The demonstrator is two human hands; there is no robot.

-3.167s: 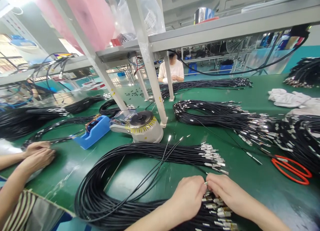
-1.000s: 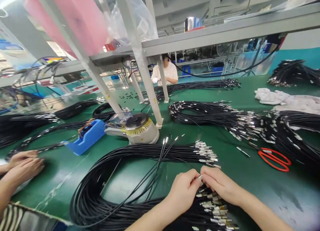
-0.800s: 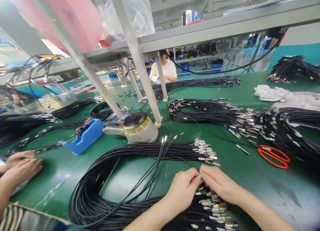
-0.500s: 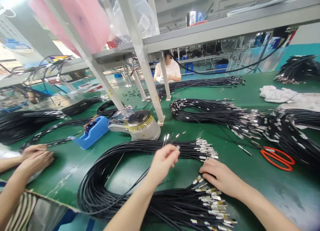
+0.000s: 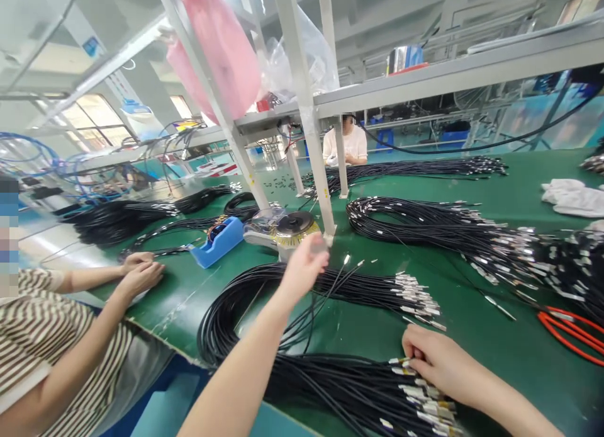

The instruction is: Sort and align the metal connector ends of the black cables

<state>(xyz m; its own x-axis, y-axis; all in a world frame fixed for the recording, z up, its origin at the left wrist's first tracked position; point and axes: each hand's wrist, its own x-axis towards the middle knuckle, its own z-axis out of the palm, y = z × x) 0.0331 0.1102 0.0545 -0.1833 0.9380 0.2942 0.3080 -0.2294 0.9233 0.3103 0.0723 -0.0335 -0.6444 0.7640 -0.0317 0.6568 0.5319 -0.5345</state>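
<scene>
My left hand (image 5: 306,264) is raised in front of the round tape dispenser (image 5: 295,226), its fingers closed in a pinch. What sits between those fingertips is blurred, and a few loose black cables pass just below and beside them. My right hand (image 5: 438,361) has curled fingers and a thumb at a cable's tagged end, at the top of the near cable bundle (image 5: 349,377). Silver and yellowish tags cover that bundle's right ends. Behind it lies the far part of the same looped bundle, with silver cable ends (image 5: 418,295) fanned toward the right.
A blue tape holder (image 5: 218,245) stands left of the round dispenser. Red-handled scissors (image 5: 573,336) lie at right near more cable bundles (image 5: 425,226). Shelf posts (image 5: 314,141) rise from the green table. A co-worker in stripes (image 5: 61,342) sits at left; another person (image 5: 346,144) is across.
My view has swung left. My left hand has moved up and left toward the round dispenser. My right hand has come onto the near bundle's tagged ends.
</scene>
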